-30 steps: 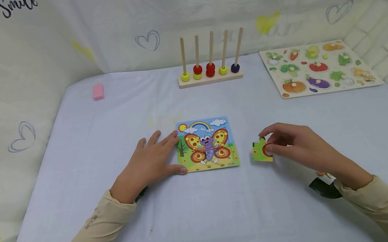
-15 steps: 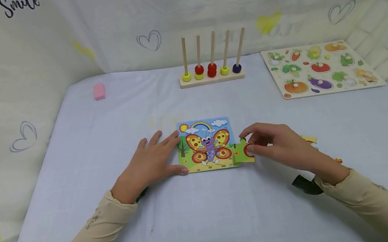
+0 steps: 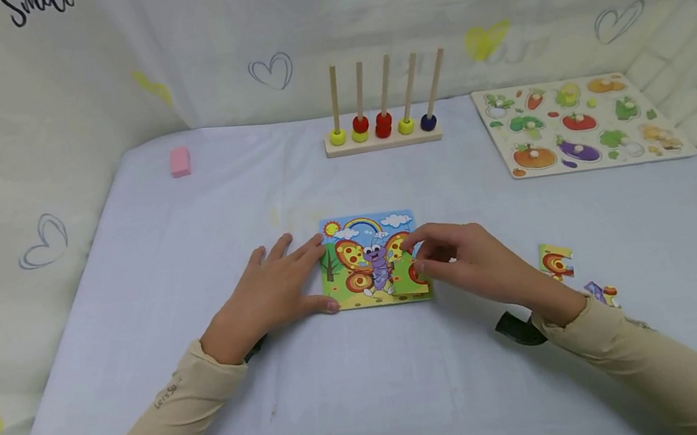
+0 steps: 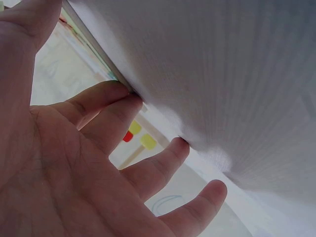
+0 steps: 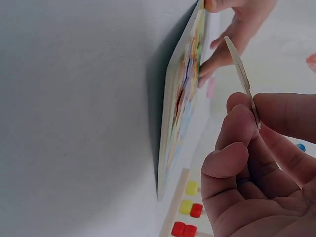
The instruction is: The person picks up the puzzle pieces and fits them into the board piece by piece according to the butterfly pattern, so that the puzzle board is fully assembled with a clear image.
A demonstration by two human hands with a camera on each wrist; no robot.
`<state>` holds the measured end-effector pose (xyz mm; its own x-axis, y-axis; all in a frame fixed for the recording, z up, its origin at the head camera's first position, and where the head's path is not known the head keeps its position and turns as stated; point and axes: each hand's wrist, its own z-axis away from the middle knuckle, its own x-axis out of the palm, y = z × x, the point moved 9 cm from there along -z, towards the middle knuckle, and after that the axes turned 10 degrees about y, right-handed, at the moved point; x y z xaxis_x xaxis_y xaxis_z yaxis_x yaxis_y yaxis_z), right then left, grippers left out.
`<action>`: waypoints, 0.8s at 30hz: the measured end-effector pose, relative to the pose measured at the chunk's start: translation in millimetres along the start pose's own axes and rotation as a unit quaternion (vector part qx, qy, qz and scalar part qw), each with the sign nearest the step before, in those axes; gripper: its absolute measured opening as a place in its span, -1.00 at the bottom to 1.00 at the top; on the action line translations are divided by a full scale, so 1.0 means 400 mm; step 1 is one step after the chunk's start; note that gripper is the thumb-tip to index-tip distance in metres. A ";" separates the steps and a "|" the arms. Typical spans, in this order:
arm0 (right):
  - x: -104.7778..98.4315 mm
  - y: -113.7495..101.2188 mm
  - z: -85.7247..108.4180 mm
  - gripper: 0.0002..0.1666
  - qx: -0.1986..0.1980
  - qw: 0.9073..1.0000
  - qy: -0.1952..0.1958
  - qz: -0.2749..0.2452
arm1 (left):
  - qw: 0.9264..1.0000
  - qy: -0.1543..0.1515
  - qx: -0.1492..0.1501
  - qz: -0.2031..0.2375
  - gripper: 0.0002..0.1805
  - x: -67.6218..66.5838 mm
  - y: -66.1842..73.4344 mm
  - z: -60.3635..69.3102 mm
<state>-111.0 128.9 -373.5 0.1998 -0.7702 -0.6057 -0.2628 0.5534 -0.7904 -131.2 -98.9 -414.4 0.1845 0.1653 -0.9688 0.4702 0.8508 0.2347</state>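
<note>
A square butterfly puzzle board (image 3: 349, 305) lies flat on the white-covered table in the head view. My left hand (image 3: 269, 295) rests at its left side, fingers spread and fairly straight, thumb and a fingertip touching the edge. In the left wrist view those fingers (image 4: 165, 165) reach along the cloth. Between thumb and fingers my right hand (image 3: 479, 266) pinches a green puzzle piece (image 3: 405, 276) with a red curve on it, over the board's lower right part. From the right wrist view the piece (image 5: 238, 64) appears edge-on, raised off the board, whose side (image 5: 165, 118) shows beyond.
Loose puzzle pieces (image 3: 556, 261) lie right of the board, some by the right forearm (image 3: 602, 295). Behind stands a peg abacus (image 3: 383, 143) with coloured beads. A vegetable peg board (image 3: 549, 122) lies at back right, a pink block (image 3: 180, 161) at back left.
My right hand has moved left with the puzzle piece, from beside the board to over its lower right part, uncovering loose pieces behind it. The left hand has stayed in place.
</note>
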 end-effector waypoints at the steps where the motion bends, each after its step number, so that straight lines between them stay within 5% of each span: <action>1: 0.003 -0.003 -0.003 -0.71 -0.003 1.000 0.000 0.002 | 1.000 0.000 0.000 -0.001 0.08 -0.001 0.000 0.000; 9: 0.026 -0.022 -0.023 -0.68 -0.027 1.000 -0.004 -0.008 | 1.000 0.003 0.003 -0.006 0.08 -0.003 -0.001 0.000; 18: 0.072 -0.037 -0.048 -0.71 0.000 1.000 -0.011 -0.012 | 1.000 0.001 -0.002 -0.004 0.09 -0.006 -0.003 0.002; 24: 0.096 -0.052 -0.061 -0.73 -0.011 1.000 -0.012 -0.006 | 1.000 0.017 0.022 -0.014 -0.01 -0.005 0.007 0.004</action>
<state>-121.0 80.0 -378.1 0.2248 -0.7687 -0.5988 -0.2812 0.5372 -0.7952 -128.9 -97.7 -411.8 0.1407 0.1587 -0.9772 0.5126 0.8328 0.2091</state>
